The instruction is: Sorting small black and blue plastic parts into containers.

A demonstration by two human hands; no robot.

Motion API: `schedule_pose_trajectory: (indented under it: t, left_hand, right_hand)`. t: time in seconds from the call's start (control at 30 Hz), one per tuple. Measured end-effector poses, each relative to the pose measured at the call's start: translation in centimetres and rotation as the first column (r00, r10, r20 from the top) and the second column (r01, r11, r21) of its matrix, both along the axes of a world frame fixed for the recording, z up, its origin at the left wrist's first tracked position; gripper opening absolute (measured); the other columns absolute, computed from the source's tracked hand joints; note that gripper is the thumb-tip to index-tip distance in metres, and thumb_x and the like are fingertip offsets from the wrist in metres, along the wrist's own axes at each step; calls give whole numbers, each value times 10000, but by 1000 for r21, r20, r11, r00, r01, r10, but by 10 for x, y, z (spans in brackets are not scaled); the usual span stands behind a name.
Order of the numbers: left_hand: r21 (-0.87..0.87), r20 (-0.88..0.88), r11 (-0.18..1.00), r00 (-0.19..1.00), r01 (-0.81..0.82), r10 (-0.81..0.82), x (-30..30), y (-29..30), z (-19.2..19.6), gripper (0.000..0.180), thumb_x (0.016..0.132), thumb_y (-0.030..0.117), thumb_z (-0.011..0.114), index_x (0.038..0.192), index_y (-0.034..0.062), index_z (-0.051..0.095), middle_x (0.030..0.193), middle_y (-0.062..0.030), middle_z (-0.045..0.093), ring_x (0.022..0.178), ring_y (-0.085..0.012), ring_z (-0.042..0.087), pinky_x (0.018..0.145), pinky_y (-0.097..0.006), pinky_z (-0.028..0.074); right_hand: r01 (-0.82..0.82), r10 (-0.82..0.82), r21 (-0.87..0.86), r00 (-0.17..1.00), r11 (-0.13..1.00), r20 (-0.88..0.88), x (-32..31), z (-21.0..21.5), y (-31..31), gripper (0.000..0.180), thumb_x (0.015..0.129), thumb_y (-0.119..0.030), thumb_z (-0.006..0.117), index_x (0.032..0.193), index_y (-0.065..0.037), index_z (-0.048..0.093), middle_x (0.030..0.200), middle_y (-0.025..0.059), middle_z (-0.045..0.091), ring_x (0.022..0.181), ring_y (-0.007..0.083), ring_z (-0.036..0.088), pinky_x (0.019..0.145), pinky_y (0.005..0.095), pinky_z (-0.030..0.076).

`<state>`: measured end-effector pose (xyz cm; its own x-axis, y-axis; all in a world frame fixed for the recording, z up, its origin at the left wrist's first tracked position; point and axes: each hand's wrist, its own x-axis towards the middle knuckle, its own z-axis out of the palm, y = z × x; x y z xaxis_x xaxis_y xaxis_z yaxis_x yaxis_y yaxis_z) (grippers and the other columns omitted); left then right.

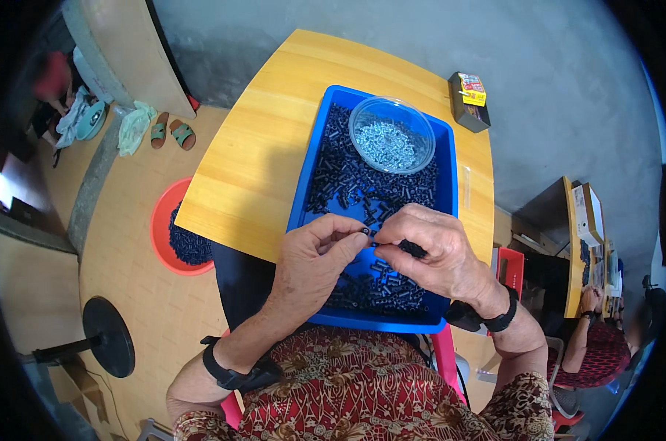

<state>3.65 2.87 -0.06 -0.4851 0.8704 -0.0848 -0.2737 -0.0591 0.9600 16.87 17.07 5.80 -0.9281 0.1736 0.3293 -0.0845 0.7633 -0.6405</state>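
Together — left hand (314, 257) pinching, right hand (439, 253) curled around black parts (414, 249).

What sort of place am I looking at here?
Possibly a small, informal assembly workshop: a blue tray of small dark parts, a red basin holding similar ones, and another person at a second table.

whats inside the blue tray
The blue tray holds many small black parts and a clear round bowl of small silvery pieces. What lies beneath the bowl can't be made out; the left hand and right hand cover part of the tray.
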Motion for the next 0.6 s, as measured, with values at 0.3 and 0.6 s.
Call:
schedule_pose_trajectory:
  t: [0.3,0.6]
  left_hand:
    - [-22,52,999,998,45,-44,1,-2,1,133,926,72,686,1048,19,685,897,27,651,815,-34,557,728,-195,454]
    - [31,111,999,994,-19,15,0,-2,2,158,906,32,692,1057,-11,674,891,10,667,796,-36,592,702,-196,488]
  right_hand:
    - [-14,17,94,999,995,-36,-5,0,-5,206,761,11,762,899,-27,614,797,108,604,734,293,617,638,379,505]
    - [89,-91,-106,996,990,-11,0,-2,-8,200,775,14,766,929,-21,643,802,94,621,735,237,632,639,339,507]
